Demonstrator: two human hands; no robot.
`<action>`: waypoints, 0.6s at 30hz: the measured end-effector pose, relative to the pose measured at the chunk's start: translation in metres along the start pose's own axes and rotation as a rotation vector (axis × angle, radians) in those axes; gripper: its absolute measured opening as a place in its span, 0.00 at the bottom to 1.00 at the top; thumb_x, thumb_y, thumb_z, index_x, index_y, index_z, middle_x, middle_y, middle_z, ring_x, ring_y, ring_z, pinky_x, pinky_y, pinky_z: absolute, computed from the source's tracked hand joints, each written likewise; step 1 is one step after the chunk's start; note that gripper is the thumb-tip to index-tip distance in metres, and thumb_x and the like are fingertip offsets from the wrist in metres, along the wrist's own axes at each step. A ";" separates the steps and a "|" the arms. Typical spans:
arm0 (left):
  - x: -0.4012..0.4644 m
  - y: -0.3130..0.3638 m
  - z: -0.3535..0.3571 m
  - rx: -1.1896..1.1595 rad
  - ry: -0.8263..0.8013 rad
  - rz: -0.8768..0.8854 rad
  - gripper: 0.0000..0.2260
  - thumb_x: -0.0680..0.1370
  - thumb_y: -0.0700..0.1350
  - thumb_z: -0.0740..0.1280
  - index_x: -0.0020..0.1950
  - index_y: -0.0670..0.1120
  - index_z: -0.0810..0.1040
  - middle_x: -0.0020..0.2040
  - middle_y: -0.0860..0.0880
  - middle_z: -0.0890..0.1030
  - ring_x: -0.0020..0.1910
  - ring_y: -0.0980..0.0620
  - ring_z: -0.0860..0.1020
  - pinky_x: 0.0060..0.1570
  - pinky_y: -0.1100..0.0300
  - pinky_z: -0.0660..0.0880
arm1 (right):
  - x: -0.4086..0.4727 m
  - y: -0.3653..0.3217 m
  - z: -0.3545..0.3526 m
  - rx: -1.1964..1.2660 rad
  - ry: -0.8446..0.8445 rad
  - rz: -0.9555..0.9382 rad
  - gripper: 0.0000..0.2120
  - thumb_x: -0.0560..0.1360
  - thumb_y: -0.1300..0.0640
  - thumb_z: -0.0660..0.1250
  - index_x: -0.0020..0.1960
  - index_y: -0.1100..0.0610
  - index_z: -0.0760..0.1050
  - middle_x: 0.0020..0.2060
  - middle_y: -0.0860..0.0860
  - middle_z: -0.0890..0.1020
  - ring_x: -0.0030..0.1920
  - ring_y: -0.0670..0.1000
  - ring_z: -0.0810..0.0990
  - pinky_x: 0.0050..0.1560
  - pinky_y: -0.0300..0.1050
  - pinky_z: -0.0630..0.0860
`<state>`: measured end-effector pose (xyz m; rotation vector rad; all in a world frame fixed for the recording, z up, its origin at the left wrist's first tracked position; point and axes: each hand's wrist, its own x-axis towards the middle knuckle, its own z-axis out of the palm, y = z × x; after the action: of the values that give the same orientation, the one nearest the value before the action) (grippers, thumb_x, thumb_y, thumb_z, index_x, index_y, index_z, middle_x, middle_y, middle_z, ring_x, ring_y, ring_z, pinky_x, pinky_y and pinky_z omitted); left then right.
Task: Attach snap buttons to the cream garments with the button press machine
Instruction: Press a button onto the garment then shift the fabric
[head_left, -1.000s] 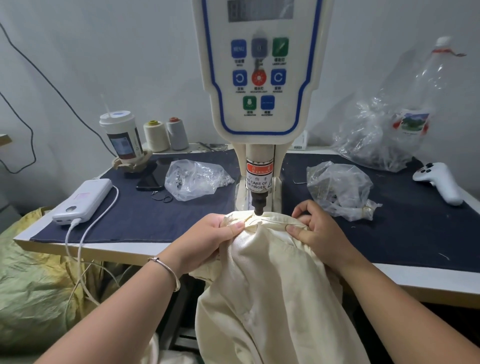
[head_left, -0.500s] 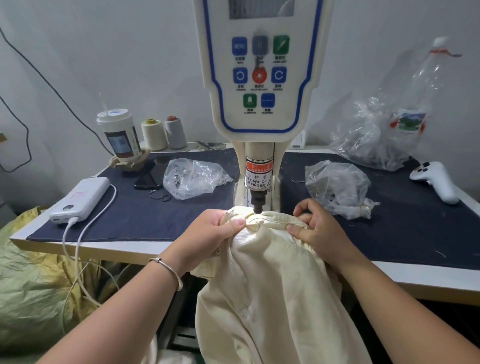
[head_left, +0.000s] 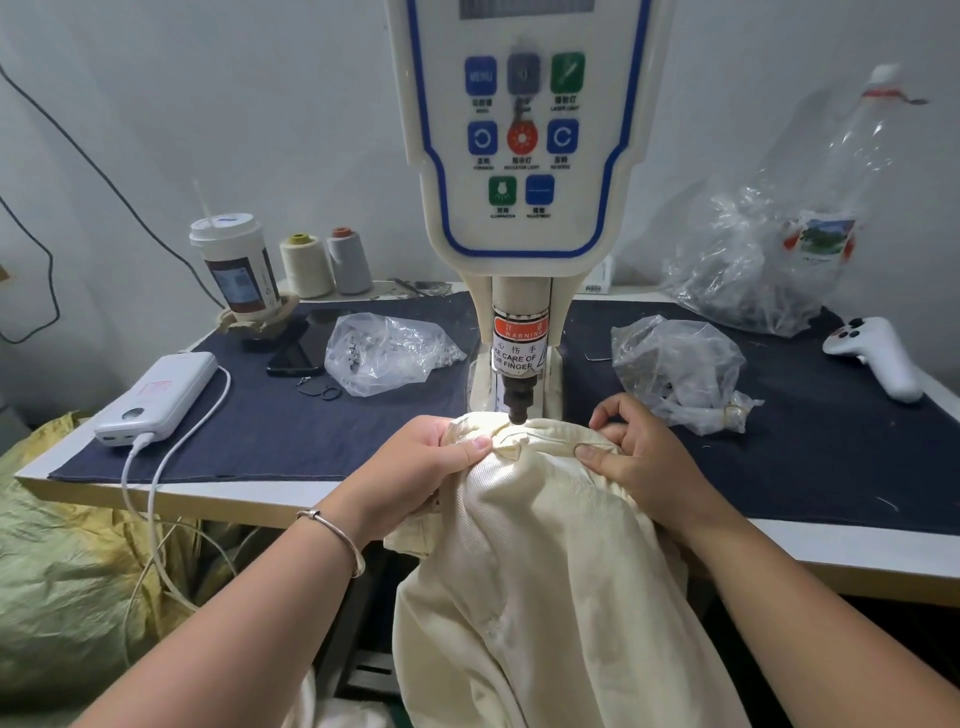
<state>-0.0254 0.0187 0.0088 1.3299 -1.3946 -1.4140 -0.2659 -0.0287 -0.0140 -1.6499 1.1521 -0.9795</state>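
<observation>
A cream garment (head_left: 545, 571) hangs over the table's front edge, its top edge lying under the black punch (head_left: 518, 402) of the button press machine (head_left: 524, 156). My left hand (head_left: 415, 467) pinches the fabric just left of the punch, thumb on top. On the other side my right hand (head_left: 644, 457) grips the fabric, thumb pressed on a fold. The punch tip sits on or just above the cloth between both hands. Any snap button under the punch is hidden.
Two clear plastic bags (head_left: 384, 353) (head_left: 675, 369) of small parts lie left and right of the machine on the dark mat (head_left: 260, 415). A power bank (head_left: 156, 400) with cable, a phone, a drink cup (head_left: 234, 270), thread cones (head_left: 327, 262), a white controller (head_left: 878, 356) and a larger bag (head_left: 753, 275) stand around.
Both hands keep their hold on the garment beside the punch; the view has shifted slightly. No clear movement of the cloth.
</observation>
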 end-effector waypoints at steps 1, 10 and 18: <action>0.000 0.000 -0.001 0.004 0.008 0.011 0.10 0.81 0.45 0.68 0.42 0.42 0.82 0.37 0.45 0.79 0.35 0.49 0.75 0.33 0.61 0.70 | 0.000 0.000 0.000 -0.007 0.000 -0.003 0.11 0.73 0.66 0.70 0.49 0.59 0.69 0.38 0.72 0.75 0.36 0.54 0.71 0.43 0.50 0.70; -0.004 0.004 0.001 0.098 0.036 0.051 0.12 0.83 0.43 0.65 0.44 0.41 0.83 0.38 0.45 0.81 0.37 0.50 0.78 0.37 0.62 0.75 | -0.002 -0.005 0.000 -0.043 0.011 -0.010 0.11 0.73 0.65 0.71 0.50 0.59 0.70 0.35 0.65 0.77 0.36 0.53 0.72 0.44 0.49 0.71; -0.011 0.003 0.009 0.060 0.100 0.049 0.12 0.84 0.44 0.64 0.48 0.35 0.78 0.40 0.43 0.78 0.39 0.48 0.76 0.37 0.61 0.73 | -0.007 -0.015 -0.001 0.003 0.064 0.004 0.10 0.73 0.65 0.71 0.49 0.59 0.72 0.30 0.54 0.74 0.33 0.49 0.71 0.40 0.42 0.71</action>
<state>-0.0323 0.0313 0.0125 1.3763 -1.4035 -1.2645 -0.2641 -0.0195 -0.0004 -1.6240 1.1953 -1.0370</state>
